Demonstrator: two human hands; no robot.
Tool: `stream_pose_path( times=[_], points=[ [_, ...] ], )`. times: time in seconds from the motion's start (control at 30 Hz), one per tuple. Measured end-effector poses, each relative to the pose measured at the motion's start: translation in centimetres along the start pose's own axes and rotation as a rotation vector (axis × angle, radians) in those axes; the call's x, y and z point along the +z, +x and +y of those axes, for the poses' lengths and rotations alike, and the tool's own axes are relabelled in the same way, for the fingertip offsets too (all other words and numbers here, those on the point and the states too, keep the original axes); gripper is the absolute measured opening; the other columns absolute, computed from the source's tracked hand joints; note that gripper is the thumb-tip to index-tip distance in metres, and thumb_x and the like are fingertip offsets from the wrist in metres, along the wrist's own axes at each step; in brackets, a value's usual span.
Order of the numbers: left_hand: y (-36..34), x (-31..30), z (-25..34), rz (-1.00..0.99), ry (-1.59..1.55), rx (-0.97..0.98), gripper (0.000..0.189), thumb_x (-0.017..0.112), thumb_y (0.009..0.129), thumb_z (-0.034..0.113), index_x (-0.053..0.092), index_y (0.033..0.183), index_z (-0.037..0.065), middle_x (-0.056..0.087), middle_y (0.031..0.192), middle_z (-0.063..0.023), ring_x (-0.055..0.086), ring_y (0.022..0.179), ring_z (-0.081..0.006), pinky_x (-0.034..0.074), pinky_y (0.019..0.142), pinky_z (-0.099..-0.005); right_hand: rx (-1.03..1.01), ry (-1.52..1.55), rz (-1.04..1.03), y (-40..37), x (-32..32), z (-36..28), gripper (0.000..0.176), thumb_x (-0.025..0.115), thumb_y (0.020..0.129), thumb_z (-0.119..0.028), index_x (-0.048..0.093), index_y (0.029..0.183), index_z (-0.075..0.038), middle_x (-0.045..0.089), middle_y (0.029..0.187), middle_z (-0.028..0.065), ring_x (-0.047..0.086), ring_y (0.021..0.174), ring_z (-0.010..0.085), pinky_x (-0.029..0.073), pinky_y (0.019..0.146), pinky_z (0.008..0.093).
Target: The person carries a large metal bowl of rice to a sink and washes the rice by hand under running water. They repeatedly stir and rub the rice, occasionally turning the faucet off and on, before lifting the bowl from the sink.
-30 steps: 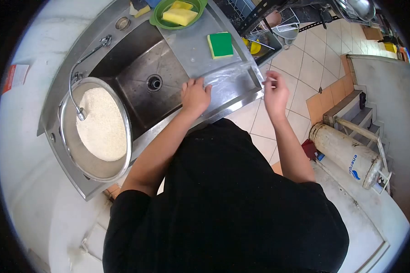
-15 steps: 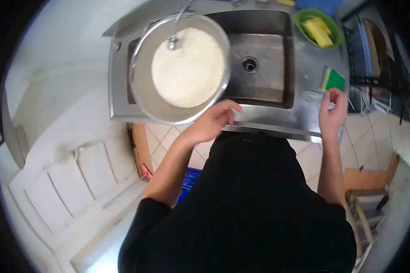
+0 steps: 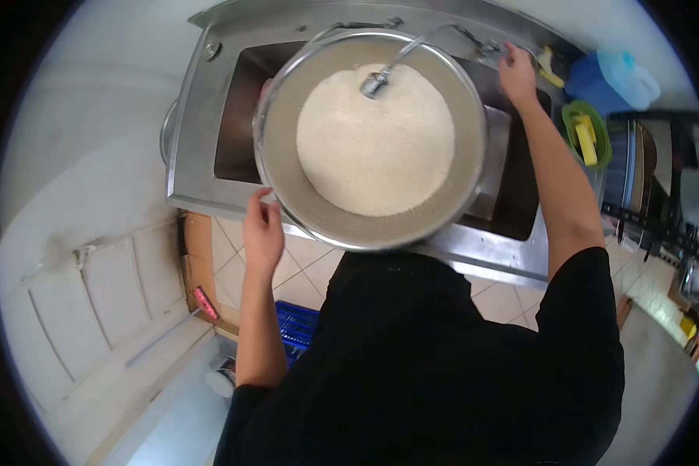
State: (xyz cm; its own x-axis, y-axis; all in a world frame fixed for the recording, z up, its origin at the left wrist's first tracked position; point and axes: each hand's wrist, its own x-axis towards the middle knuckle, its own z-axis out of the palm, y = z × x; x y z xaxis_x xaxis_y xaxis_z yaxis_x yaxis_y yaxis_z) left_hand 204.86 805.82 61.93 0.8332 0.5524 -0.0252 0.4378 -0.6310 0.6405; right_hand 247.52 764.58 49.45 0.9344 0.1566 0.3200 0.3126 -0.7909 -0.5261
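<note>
1. Head view, looking straight down. Landmark: large round stainless-steel bowl [image 3: 281,116], resting over the near edge of a rectangular stainless-steel sink [image 3: 233,124] and overhanging it towards the person.
2. The bowl holds a flat, round mound of white rice [image 3: 377,144] that covers most of its floor. The bare metal wall shows all round it.
3. A thin curved metal tap spout [image 3: 375,81] comes in from the bowl's far right. Its nozzle hangs over the far part of the rice.
4. Left hand [image 3: 262,229]: at the bowl's near-left rim, fingers curled, fingertips touching the rim. Cannot tell whether they hook under it or only rest against it.
5. Right hand [image 3: 516,74]: arm stretched past the bowl's right side to the sink's back edge. Fingers are bent and sit at the metal tap fitting [image 3: 485,50] beyond the bowl's far-right rim. Contact looks likely, but the grip is hidden, so I cannot tell if it is closed on the fitting.
6. Right of the bowl, beyond the right forearm: small green plastic bowl [image 3: 571,116] holding yellow sponges [image 3: 586,140].
7. Further back from that, far right of the bowl: dark blue container [image 3: 586,81] with a pale blue translucent jug [image 3: 629,74] just beside it.
8. Below the bowl's near rim: black shirt [image 3: 412,365], pale tiled floor [image 3: 295,276] and a blue plastic crate [image 3: 299,326] on the floor, near the left forearm.
</note>
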Motion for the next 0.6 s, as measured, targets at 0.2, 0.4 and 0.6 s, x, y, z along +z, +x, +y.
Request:
stream_pose_path(
  times=[0.2, 0.4, 0.6],
  points=[
    [-3.7, -3.4, -6.6, -0.154, -0.03, -0.256, 0.022, 0.056, 0.101, 0.009, 0.059, 0.123, 0.004, 0.049, 0.063, -0.0072, 0.047, 0.058, -0.0164, 0.041, 0.057, -0.0341, 0.083, -0.378, -0.444, 7.4, 4.0, 2.8, 0.057, 0.063, 0.09, -0.017, 0.049, 0.142, 0.002, 0.055, 0.139, 0.0278, 0.052, 0.129, 0.043, 0.042, 0.11, 0.0471],
    [-9.8, -6.2, -17.7, -0.14, 0.001, -0.543, 0.02, 0.055, 0.102, 0.012, 0.061, 0.12, 0.006, 0.05, 0.063, -0.0082, 0.048, 0.058, -0.0163, 0.04, 0.056, -0.0351, -0.251, -0.45, -0.307, 2.9, 4.2, 3.4, 0.061, 0.064, 0.09, -0.017, 0.044, 0.145, 0.0, 0.047, 0.145, 0.0247, 0.046, 0.134, 0.0435, 0.042, 0.111, 0.0468],
    [-24.1, -3.6, -26.8, -0.194, 0.205, -0.777, 0.029, 0.058, 0.1, 0.027, 0.066, 0.112, 0.002, 0.069, 0.079, -0.0169, 0.066, 0.072, -0.0322, 0.05, 0.068, -0.0427, -0.341, -0.83, -0.506, -0.5, 1.5, 5.2, 0.056, 0.059, 0.095, -0.029, 0.047, 0.148, -0.013, 0.045, 0.154, 0.0116, 0.047, 0.137, 0.0347, 0.041, 0.111, 0.0423]
  ],
)
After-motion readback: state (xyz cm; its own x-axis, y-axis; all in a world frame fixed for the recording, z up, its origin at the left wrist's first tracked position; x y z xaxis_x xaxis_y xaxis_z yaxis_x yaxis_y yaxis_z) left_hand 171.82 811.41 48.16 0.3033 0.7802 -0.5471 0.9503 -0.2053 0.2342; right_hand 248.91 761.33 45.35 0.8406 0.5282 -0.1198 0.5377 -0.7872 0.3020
